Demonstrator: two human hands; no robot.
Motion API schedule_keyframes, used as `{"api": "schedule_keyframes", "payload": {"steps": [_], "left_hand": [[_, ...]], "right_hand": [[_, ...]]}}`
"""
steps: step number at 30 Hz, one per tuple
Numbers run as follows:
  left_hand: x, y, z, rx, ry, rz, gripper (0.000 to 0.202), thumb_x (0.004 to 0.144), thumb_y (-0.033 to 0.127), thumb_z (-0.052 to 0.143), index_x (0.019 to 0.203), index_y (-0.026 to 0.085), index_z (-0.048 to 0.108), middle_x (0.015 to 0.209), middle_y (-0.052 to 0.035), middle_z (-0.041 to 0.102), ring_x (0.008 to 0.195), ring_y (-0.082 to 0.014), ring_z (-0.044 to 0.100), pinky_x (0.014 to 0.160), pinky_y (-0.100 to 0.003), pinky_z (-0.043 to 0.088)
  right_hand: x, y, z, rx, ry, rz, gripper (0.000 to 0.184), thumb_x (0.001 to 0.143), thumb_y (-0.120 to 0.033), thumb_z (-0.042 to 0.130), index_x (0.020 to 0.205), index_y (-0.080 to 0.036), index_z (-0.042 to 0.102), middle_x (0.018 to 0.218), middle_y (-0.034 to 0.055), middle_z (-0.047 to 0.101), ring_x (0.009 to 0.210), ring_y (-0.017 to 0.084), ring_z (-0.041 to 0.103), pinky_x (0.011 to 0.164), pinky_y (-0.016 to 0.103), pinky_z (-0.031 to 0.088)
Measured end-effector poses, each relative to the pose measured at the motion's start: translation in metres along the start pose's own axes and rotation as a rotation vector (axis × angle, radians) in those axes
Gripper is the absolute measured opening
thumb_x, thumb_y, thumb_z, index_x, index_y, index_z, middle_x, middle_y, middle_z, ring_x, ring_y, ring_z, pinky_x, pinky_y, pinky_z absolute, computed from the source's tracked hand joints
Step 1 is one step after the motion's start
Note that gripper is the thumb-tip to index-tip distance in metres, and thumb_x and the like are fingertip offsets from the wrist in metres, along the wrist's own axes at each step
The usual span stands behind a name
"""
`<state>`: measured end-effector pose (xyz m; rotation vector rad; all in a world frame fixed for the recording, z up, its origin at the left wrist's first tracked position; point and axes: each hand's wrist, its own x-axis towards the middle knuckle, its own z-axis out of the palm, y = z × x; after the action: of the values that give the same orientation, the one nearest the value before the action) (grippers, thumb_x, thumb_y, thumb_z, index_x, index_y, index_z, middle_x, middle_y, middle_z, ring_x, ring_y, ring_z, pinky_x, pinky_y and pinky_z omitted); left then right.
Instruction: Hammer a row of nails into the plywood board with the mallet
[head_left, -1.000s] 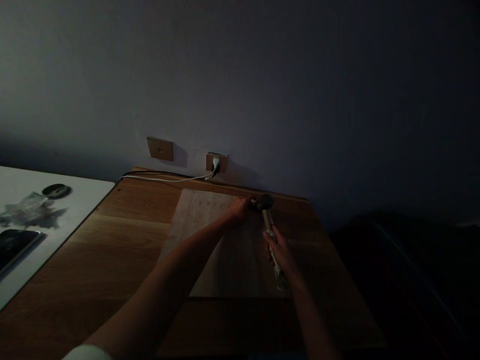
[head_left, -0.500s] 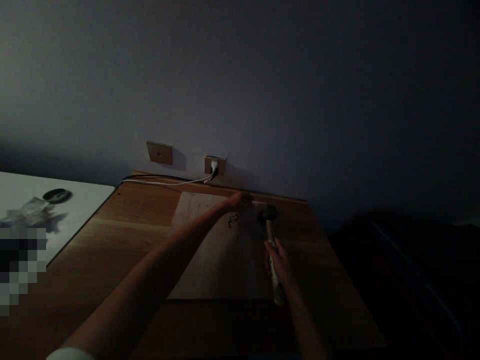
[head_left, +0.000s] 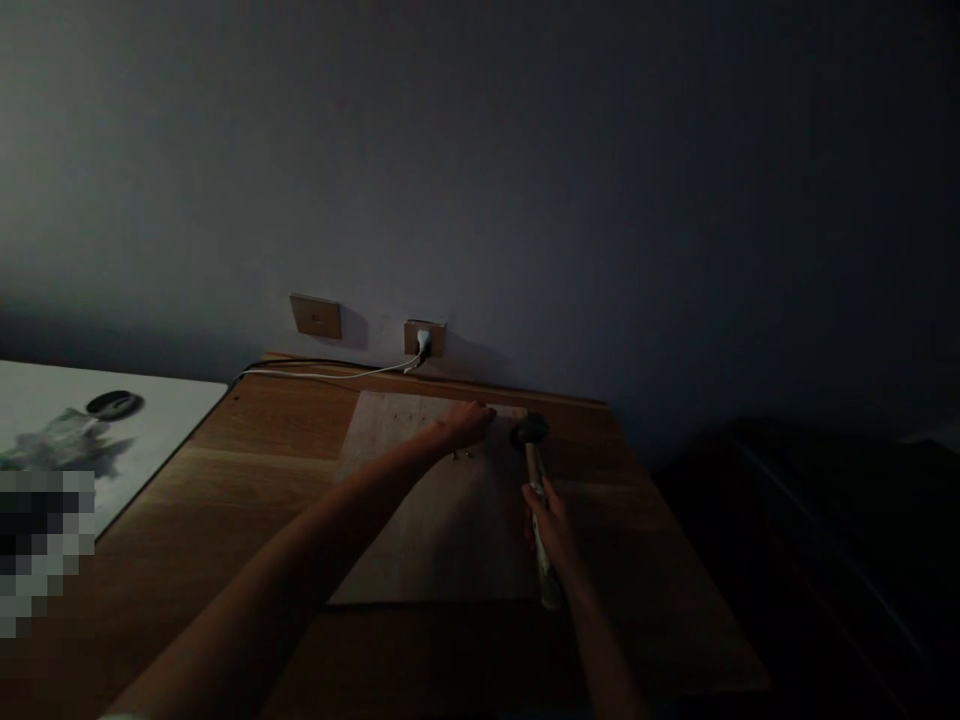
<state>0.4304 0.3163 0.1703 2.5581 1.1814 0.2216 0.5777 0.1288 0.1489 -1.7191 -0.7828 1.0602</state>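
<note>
My left hand [head_left: 468,422] is closed above the far part of a pale wooden board [head_left: 420,540]. Whatever its fingers hold, if anything, is hidden. Just below it lie small metal nails [head_left: 467,454], partly covered by the hand. My right hand [head_left: 551,525] is wrapped round the handle of a hammer [head_left: 532,430], whose dark head hovers or rests by the board's far right corner; contact with the board cannot be made out. A few small dark marks [head_left: 410,416] show near the board's far left edge.
The board lies on a brown wooden table [head_left: 277,480] against a wall. White and black cables [head_left: 322,374] run along the back edge to a plug in a socket [head_left: 424,340]; another wall plate [head_left: 315,316] is to its left. A white surface with a dark print [head_left: 180,405] adjoins the left.
My left hand has moved slightly left and nearer to me, now covering part of the nails, and its fingers have curled in. The hammer stays in my right hand, almost unmoved.
</note>
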Motion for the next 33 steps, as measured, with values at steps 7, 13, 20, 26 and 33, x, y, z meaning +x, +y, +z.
{"api": "schedule_keyframes", "payload": {"steps": [7,13,20,26,33], "left_hand": [[0.004,-0.014,-0.007,-0.169,0.075,-0.037,0.037,0.079,0.008,0.060,0.111,0.017,0.076,0.102,-0.0071,0.079,0.094,-0.0195,0.073,0.084,-0.024,0.055],[-0.003,-0.026,0.010,-0.397,0.185,0.000,0.034,0.080,0.011,0.059,0.108,0.016,0.077,0.104,-0.0057,0.079,0.095,-0.0188,0.072,0.091,-0.027,0.055],[-0.002,-0.030,0.021,-0.419,0.223,0.025,0.030,0.082,0.012,0.060,0.106,0.015,0.077,0.106,-0.0077,0.078,0.097,-0.0214,0.071,0.093,-0.031,0.054],[-0.008,-0.026,0.019,-0.364,0.198,0.038,0.031,0.084,0.013,0.057,0.109,0.016,0.076,0.107,-0.0067,0.077,0.095,-0.0192,0.070,0.092,-0.028,0.053],[-0.008,-0.025,0.021,-0.273,0.237,0.061,0.026,0.082,0.016,0.062,0.104,0.016,0.075,0.106,-0.0092,0.076,0.099,-0.0211,0.068,0.093,-0.028,0.052]], "right_hand": [[-0.002,-0.003,0.000,0.008,-0.020,0.006,0.070,0.074,-0.062,0.069,0.128,-0.019,0.056,0.052,-0.0118,0.047,0.036,0.010,0.042,0.032,0.019,0.029],[-0.002,-0.003,0.000,0.016,-0.009,0.014,0.075,0.075,-0.061,0.069,0.134,-0.017,0.056,0.049,-0.0124,0.044,0.035,0.010,0.041,0.033,0.019,0.030],[-0.003,-0.005,0.001,0.036,-0.011,0.005,0.077,0.071,-0.063,0.070,0.132,-0.018,0.055,0.050,-0.0128,0.044,0.036,0.010,0.041,0.032,0.020,0.031],[-0.004,-0.004,0.000,0.015,-0.009,0.003,0.078,0.067,-0.067,0.069,0.126,-0.018,0.056,0.050,-0.0127,0.043,0.036,0.010,0.041,0.033,0.019,0.030],[-0.003,-0.002,0.000,0.007,-0.007,-0.025,0.067,0.068,-0.068,0.068,0.114,-0.021,0.057,0.050,-0.0135,0.042,0.035,0.009,0.040,0.033,0.019,0.030]]}}
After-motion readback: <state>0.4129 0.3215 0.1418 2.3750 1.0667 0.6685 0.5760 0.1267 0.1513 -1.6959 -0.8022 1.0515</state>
